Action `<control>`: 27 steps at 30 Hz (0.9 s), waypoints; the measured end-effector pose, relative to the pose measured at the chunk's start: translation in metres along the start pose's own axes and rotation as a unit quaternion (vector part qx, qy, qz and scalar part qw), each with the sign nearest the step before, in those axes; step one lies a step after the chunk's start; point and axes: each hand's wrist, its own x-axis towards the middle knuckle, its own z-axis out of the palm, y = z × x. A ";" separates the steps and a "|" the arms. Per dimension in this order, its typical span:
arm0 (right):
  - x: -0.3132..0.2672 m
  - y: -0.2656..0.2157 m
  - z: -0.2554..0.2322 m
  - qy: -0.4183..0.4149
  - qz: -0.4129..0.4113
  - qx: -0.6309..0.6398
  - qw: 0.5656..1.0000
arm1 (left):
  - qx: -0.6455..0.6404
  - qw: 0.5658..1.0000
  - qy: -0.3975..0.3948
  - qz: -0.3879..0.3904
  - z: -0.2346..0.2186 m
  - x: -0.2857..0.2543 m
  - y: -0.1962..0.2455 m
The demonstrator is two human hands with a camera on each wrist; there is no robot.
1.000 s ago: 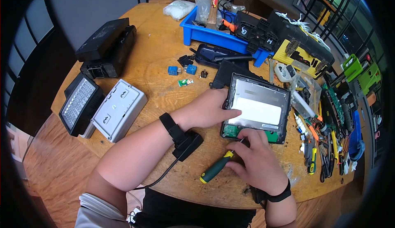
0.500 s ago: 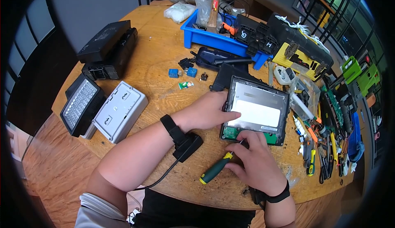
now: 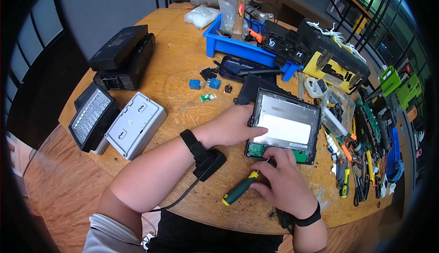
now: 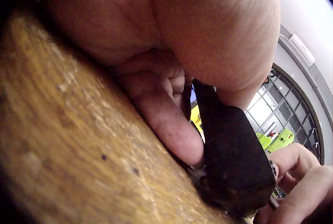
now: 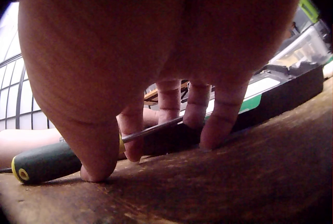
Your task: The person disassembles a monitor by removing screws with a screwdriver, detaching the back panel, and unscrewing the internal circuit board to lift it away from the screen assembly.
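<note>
A black-framed display panel (image 3: 292, 106) with a metal back, a white label and a green circuit board (image 3: 255, 150) along its near edge lies on the wooden table. My left hand (image 3: 228, 127) grips its left side, thumb on the metal back; in the left wrist view a fingertip (image 4: 184, 146) presses against the black frame (image 4: 234, 156). My right hand (image 3: 288, 180) holds a screwdriver (image 3: 240, 189) with a green and yellow handle between thumb and fingers. Its shaft (image 5: 153, 129) runs along the panel's near edge; the tip is hidden behind the fingers.
Left of the hands lie a grey-white plastic housing (image 3: 137, 125), an LED lamp (image 3: 91, 118) and black cases (image 3: 121, 58). Behind are blue connectors (image 3: 196, 84) and a blue bin (image 3: 238, 45) with a hammer (image 3: 239, 13). Several tools and a yellow-black toolbox (image 3: 334, 56) crowd the right.
The head view has shifted slightly, so the scene sits a little lower. Both hands, the panel and the screwdriver keep nearly the same positions relative to each other.
</note>
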 end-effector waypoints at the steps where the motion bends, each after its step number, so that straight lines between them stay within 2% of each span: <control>1: 0.000 0.000 0.000 0.001 0.000 0.000 1.000 | 0.000 1.000 0.000 0.001 0.000 0.000 0.000; 27: 0.000 -0.001 0.000 -0.004 -0.002 -0.010 1.000 | 0.008 1.000 0.000 0.002 -0.002 -0.004 0.008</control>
